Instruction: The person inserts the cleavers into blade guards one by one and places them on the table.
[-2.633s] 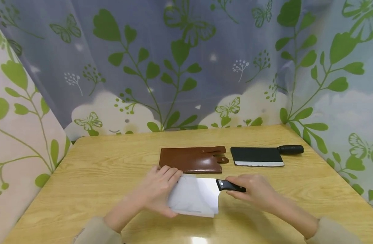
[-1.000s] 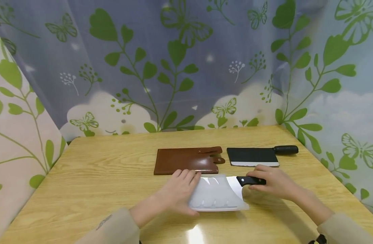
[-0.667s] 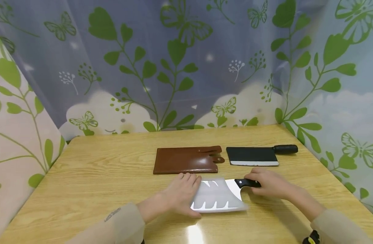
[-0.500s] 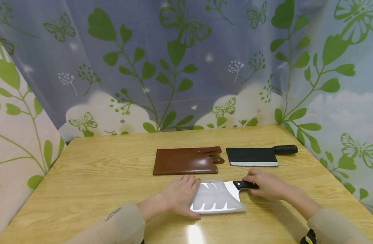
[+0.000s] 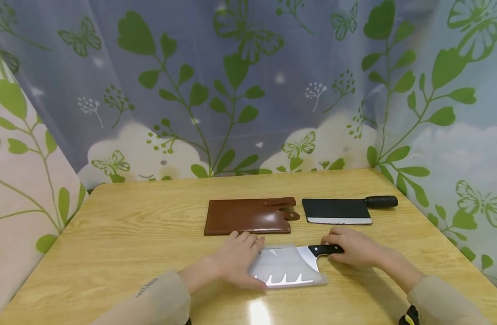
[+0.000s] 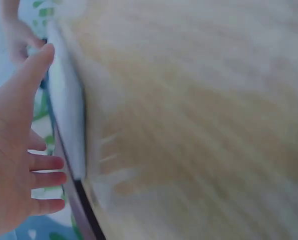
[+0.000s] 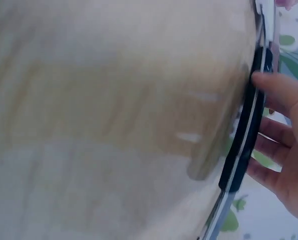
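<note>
A cleaver [image 5: 309,256] with a black riveted handle [image 5: 327,249] lies on the table, most of its blade inside a translucent white slotted blade guard [image 5: 281,265]. My left hand [image 5: 240,261] is at the guard's left end, its thumb by the near edge. In the left wrist view its fingers are spread and loose, apart from the guard [image 6: 66,105]. My right hand [image 5: 354,247] is at the handle, fingers on the far side and thumb on the near side. The right wrist view shows its relaxed fingers beside the handle [image 7: 241,145], the thumb tip touching it.
Behind the guard lies a brown leather knife sheath [image 5: 244,216] with snap straps. Right of it is a second, dark-bladed cleaver [image 5: 336,211] with a black handle. The wooden table [image 5: 130,234] meets a patterned curtain [image 5: 179,113] at the back.
Less bare blade shows than 2.6 s ago, and the cleaver has moved right. Over the last half second it has come slightly nearer and down flat, and both hands have loosened around it.
</note>
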Motion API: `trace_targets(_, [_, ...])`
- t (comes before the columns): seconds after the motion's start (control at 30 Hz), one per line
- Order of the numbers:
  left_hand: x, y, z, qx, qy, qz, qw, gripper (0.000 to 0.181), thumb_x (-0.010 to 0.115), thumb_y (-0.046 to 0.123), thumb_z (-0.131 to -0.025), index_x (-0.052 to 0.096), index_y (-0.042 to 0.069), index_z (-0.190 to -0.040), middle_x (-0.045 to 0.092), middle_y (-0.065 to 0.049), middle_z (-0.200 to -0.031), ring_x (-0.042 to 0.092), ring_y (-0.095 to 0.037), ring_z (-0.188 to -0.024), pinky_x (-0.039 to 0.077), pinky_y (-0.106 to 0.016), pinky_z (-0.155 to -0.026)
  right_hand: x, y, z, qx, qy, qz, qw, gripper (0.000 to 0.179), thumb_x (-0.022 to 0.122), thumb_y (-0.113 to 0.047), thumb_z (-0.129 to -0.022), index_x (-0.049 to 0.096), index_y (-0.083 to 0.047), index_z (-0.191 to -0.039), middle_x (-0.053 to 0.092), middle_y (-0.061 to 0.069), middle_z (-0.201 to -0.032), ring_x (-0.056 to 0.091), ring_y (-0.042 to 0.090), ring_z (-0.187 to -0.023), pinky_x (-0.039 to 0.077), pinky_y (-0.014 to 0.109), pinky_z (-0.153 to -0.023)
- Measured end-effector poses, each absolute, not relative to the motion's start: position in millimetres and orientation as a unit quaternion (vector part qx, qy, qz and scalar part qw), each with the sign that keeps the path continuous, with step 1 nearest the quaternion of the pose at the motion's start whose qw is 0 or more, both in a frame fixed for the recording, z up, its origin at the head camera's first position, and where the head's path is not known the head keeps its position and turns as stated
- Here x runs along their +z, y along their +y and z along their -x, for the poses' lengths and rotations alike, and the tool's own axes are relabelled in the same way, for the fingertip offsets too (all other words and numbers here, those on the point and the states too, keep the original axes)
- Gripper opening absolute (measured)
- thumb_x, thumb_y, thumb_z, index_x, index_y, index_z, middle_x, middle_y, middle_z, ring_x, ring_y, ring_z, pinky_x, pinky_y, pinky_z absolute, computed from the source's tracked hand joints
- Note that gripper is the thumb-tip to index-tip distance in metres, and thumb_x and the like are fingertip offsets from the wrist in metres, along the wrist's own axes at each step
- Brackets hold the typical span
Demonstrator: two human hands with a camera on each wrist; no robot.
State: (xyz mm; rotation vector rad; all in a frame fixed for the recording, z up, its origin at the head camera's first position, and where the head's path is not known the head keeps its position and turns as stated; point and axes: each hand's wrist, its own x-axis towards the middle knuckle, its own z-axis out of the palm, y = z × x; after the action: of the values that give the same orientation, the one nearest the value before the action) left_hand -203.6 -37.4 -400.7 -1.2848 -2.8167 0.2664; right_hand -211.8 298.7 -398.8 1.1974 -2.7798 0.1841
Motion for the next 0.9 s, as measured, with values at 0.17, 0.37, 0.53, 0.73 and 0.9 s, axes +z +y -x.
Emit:
trace_targets(0.17, [-393.6, -57.0, 221.9, 0.067, -0.927, 0.368, 0.038, 0.107, 0.042, 0.082, -0.071, 0.029, 0.004, -0.144, 0.04, -0.014, -0.139, 0.036, -0.029, -0.127, 0.029, -0.047, -0.102, -393.4, 311.0, 217.1, 0.054, -0.929, -0.354, 0.094, 0.031, 0.069, -0.024, -0.082, 0.066, -0.005, -0.106, 0.058, 0.005, -0.098, 0.058, 0.022, -0.087, 0.049, 0.04, -0.072])
trace_targets(0.37, [-392.2, -83.6, 251.1, 0.016, -0.947, 0.316, 0.052, 0.105, 0.053, 0.073, -0.073, 0.026, 0.001, -0.145, 0.033, -0.02, -0.143, 0.029, -0.037, -0.131, 0.021, -0.053, -0.106, -383.8, 333.7, 227.1, 0.029, -0.953, -0.27, 0.134, 0.037, 0.07, -0.023, -0.081, 0.064, 0.0, -0.11, 0.059, 0.018, -0.107, 0.056, 0.037, -0.098, 0.045, 0.053, -0.076])
trace_targets(0.53, [-391.6, -99.6, 272.5, 0.0, -0.954, 0.294, 0.055, 0.108, 0.058, 0.071, -0.071, 0.022, 0.002, -0.146, 0.028, -0.022, -0.145, 0.024, -0.04, -0.133, 0.018, -0.054, -0.107, -379.0, 357.9, 239.0, 0.003, -0.967, -0.201, 0.156, 0.049, 0.071, -0.022, -0.079, 0.057, 0.004, -0.118, 0.053, 0.026, -0.116, 0.049, 0.045, -0.105, 0.038, 0.062, -0.08])
trace_targets(0.73, [-392.9, -107.1, 292.9, -0.016, -0.963, 0.269, 0.004, 0.116, 0.064, 0.071, -0.066, 0.015, 0.005, -0.148, 0.015, -0.024, -0.149, 0.014, -0.043, -0.135, 0.011, -0.055, -0.108, -380.9, 385.9, 263.1, 0.008, -0.98, -0.137, 0.143, 0.056, 0.07, -0.015, -0.079, 0.048, 0.008, -0.125, 0.044, 0.032, -0.124, 0.041, 0.05, -0.112, 0.032, 0.066, -0.084])
trace_targets(0.9, [-396.5, -102.6, 302.9, -0.023, -0.967, 0.252, -0.04, 0.12, 0.067, 0.071, -0.062, 0.013, 0.009, -0.149, 0.011, -0.023, -0.15, 0.011, -0.042, -0.136, 0.007, -0.055, -0.108, -385.4, 401.4, 272.5, -0.014, -0.99, -0.11, 0.091, 0.059, 0.068, -0.012, -0.08, 0.043, 0.007, -0.129, 0.038, 0.032, -0.128, 0.034, 0.049, -0.117, 0.029, 0.066, -0.087])
